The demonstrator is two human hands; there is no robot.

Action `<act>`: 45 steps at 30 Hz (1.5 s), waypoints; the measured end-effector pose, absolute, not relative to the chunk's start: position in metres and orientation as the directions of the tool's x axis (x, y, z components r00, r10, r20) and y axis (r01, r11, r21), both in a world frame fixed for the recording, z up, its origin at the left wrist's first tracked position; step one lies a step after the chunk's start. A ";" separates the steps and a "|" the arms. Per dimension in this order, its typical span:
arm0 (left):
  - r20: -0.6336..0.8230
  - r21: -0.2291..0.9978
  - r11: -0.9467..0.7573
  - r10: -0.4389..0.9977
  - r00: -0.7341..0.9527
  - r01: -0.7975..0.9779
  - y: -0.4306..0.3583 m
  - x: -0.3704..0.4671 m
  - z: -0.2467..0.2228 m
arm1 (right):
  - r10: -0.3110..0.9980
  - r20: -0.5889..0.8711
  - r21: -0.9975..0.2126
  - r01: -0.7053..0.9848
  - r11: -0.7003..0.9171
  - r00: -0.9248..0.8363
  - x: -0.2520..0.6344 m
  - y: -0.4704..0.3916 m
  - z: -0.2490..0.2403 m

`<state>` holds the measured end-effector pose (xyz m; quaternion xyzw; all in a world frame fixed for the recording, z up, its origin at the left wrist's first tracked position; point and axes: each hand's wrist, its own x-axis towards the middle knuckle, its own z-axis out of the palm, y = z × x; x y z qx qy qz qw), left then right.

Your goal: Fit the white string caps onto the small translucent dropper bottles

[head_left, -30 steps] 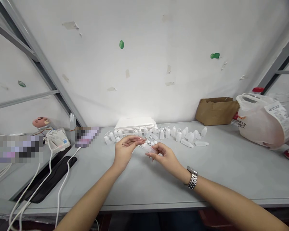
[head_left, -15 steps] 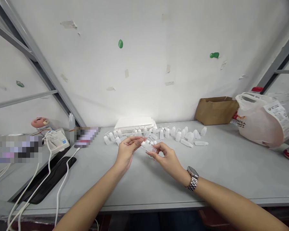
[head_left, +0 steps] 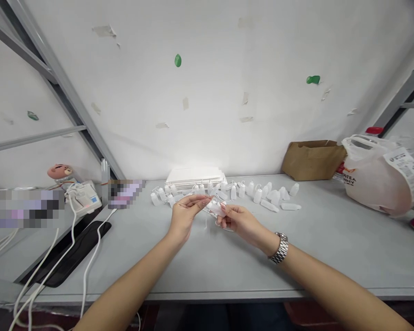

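Above the table [head_left: 248, 264], a bottle [head_left: 216, 208] points leftward, its axis aslant.

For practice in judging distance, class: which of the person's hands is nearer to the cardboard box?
The right hand. It is in front of and left of the cardboard box, holding a small bottle; the left hand is farther left, at the bottle's other end.
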<state>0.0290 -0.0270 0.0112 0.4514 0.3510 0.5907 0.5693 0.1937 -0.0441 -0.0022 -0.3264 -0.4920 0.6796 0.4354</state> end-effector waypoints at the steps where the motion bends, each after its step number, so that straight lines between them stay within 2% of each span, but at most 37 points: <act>1: 0.134 0.929 -0.113 0.990 0.035 -0.354 -0.027 0.029 0.011 | 0.926 -0.003 -0.967 -0.236 -0.099 -0.378 0.192 -0.045 -0.003; 5: 0.122 0.924 -0.107 0.992 0.018 -0.367 -0.026 0.030 0.010 | 0.957 0.107 -0.989 -0.129 0.074 -0.270 0.186 -0.048 -0.005; 7: 0.115 0.921 -0.094 0.993 0.035 -0.378 -0.026 0.029 0.010 | 0.961 0.126 -0.989 -0.110 0.101 -0.245 0.186 -0.049 -0.005; 9: 0.109 0.921 -0.075 0.992 0.067 -0.383 -0.025 0.029 0.011 | 0.957 0.095 -0.989 -0.132 0.060 -0.274 0.188 -0.049 -0.004; 13: 0.093 0.929 -0.039 0.987 0.131 -0.368 -0.026 0.026 0.016 | 0.874 -0.035 -0.950 -0.254 -0.180 -0.485 0.192 -0.047 -0.004; 16: 0.100 0.928 -0.050 0.988 0.117 -0.370 -0.026 0.025 0.017 | 0.835 -0.086 -0.942 -0.228 -0.246 -0.543 0.192 -0.047 -0.003; 18: 0.099 0.926 -0.061 0.991 0.085 -0.372 -0.026 0.025 0.016 | 0.874 -0.053 -0.972 -0.177 -0.156 -0.483 0.190 -0.047 -0.002; 22: 0.090 0.921 -0.072 0.996 0.028 -0.382 -0.026 0.026 0.014 | 0.964 0.109 -0.994 -0.025 0.106 -0.243 0.186 -0.050 -0.003; 24: 0.081 0.919 -0.057 0.996 0.046 -0.390 -0.026 0.026 0.014 | 0.972 0.137 -0.990 0.009 0.141 -0.192 0.186 -0.051 -0.003; 27: 0.064 0.917 -0.024 0.994 0.088 -0.399 -0.025 0.025 0.015 | 0.949 0.071 -0.995 -0.091 0.045 -0.306 0.189 -0.050 -0.003; 31: 0.057 0.917 -0.010 0.993 0.107 -0.398 -0.023 0.025 0.013 | 0.832 -0.048 -0.937 -0.265 -0.229 -0.552 0.194 -0.047 -0.005; 34: 0.057 0.917 -0.010 0.993 0.106 -0.399 -0.022 0.026 0.010 | 0.792 -0.080 -0.886 -0.321 -0.335 -0.605 0.193 -0.046 -0.008; 40: 0.064 0.910 0.047 0.966 0.251 -0.412 -0.023 0.027 0.012 | 0.767 -0.080 -0.836 -0.376 -0.399 -0.636 0.193 -0.046 -0.010; 45: 0.045 0.926 0.066 0.959 0.281 -0.372 -0.026 0.026 0.015 | 0.794 -0.062 -0.865 -0.364 -0.345 -0.605 0.193 -0.046 -0.010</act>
